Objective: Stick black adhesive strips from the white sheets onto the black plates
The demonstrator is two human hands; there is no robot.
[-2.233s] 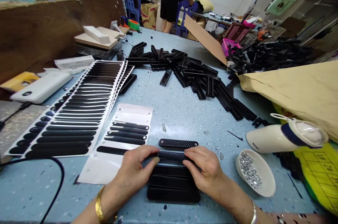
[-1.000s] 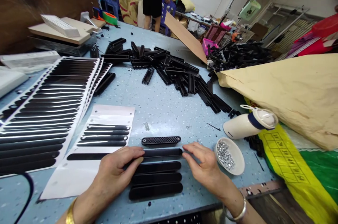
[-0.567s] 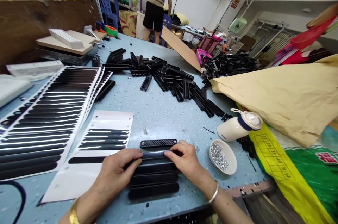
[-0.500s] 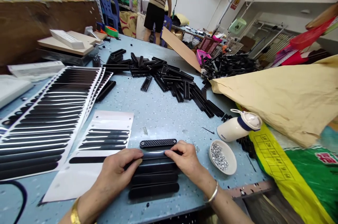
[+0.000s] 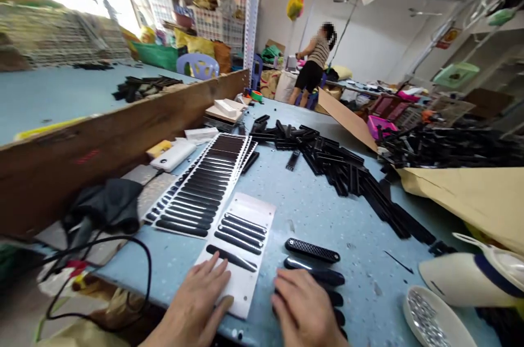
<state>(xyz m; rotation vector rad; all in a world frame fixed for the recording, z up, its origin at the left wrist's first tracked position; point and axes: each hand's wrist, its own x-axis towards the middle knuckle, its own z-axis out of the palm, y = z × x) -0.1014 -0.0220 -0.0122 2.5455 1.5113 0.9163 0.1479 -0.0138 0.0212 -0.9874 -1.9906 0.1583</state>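
Observation:
My left hand (image 5: pixel 196 303) lies flat, fingers spread, on the near end of a white backing sheet (image 5: pixel 249 216) that carries several long black stickers. My right hand (image 5: pixel 305 309) rests palm down on a row of black plastic strips at the table's near edge, covering most of them. Just beyond its fingertips lies a smooth glossy black strip (image 5: pixel 317 272). Past that one lies a strip with a mesh-patterned face (image 5: pixel 312 250). Neither hand grips anything.
Larger sticker sheets (image 5: pixel 204 183) lie to the left. A pile of black plastic parts (image 5: pixel 331 164) fills mid-table. A bowl of silver bits (image 5: pixel 434 321), a white bottle (image 5: pixel 458 279) and a brown paper bag (image 5: pixel 470 194) are on the right. A wooden board (image 5: pixel 102 145) and a black cable (image 5: pixel 135 259) are on the left. A person (image 5: pixel 311 71) stands far back.
My head has lifted and turned left, widening the view. My left hand has left the strip and moved onto the white sheet. My right hand stays over the strips.

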